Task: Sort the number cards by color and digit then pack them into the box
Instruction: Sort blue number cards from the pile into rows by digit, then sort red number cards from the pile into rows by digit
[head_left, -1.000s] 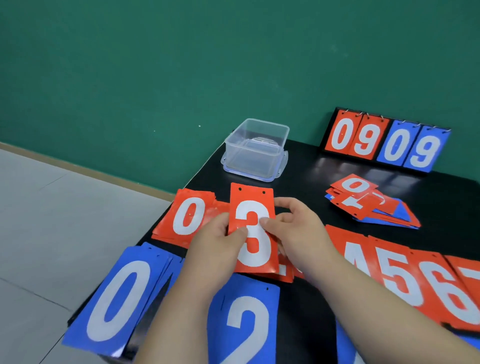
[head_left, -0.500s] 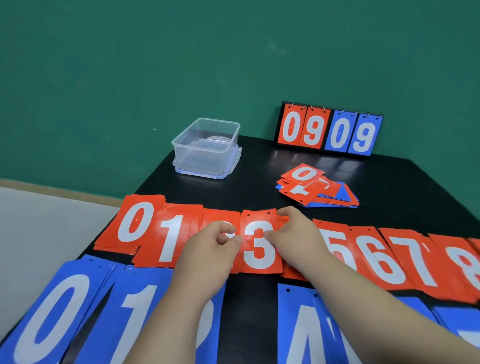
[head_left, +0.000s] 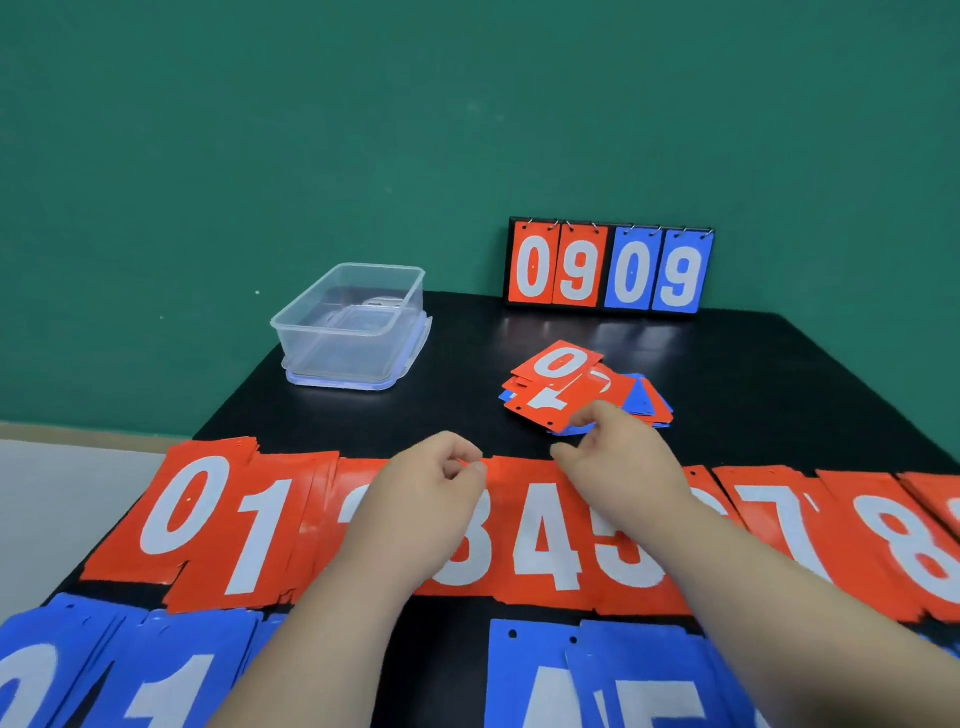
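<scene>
A green wall (head_left: 311, 130) backs a black bench (head_left: 779, 395) that carries all the cards. The red row (head_left: 545, 535) runs across the bench from left to right in small overlapping stacks, with white digits reading 0, 1, 3, 4, 5, 7 and 8; the forearms hide the stacks between 1 and 3 and between 5 and 7. Nearer the person lies the blue row (head_left: 540, 675), cut off by the lower edge, where 0, 1, 4 and 5 can be read. The left hand (head_left: 431, 499) hovers over the red row beside the 3, its fingers loosely curled and nothing in its grip. The right hand (head_left: 623, 462) reaches past the row, thumb and forefinger spread with the grip empty, its fingertips at the near edge of the loose pile (head_left: 566, 379), a jumble of red and blue cards with a red 0 on top and a red 1 lying crosswise. The clear plastic box (head_left: 353, 322) stands empty at the far left of the bench, well apart from the rows. At the far edge, against the wall, the flip scoreboard (head_left: 608, 267) reads 09 in red and 09 in blue.
</scene>
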